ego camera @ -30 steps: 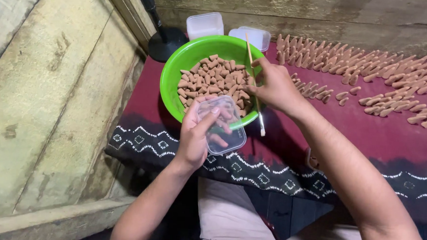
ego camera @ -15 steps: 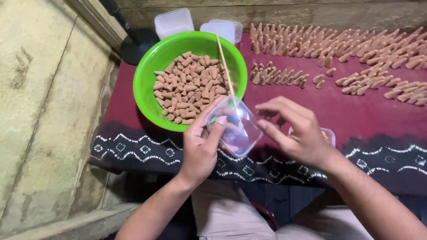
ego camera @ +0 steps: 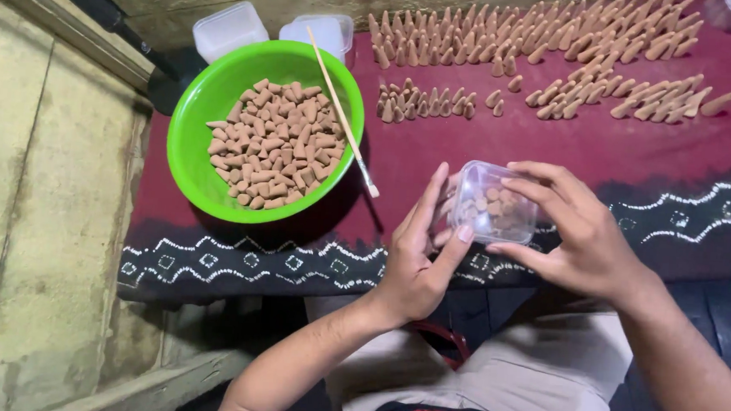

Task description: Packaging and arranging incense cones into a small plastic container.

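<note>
Both hands hold a small clear plastic container (ego camera: 492, 205) with a few brown cones inside, just above the near edge of the dark red cloth (ego camera: 552, 148). My left hand (ego camera: 417, 254) grips its left side with thumb and fingers. My right hand (ego camera: 577, 233) wraps its right side and top. To the left stands a bright green bowl (ego camera: 187, 138) full of brown cones (ego camera: 273, 142). A thin wooden stick (ego camera: 341, 112) leans across the bowl's right rim.
Rows of upright brown cones (ego camera: 524, 39) cover the far part of the cloth, with loose ones (ego camera: 638, 95) lying nearer. Two clear lidded boxes (ego camera: 229, 30) sit behind the bowl. A plank wall (ego camera: 42, 180) runs along the left. My knees are under the table edge.
My right hand left the stick on the bowl and joined the left on the clear container. Both hands with the container shifted right, away from the bowl.
</note>
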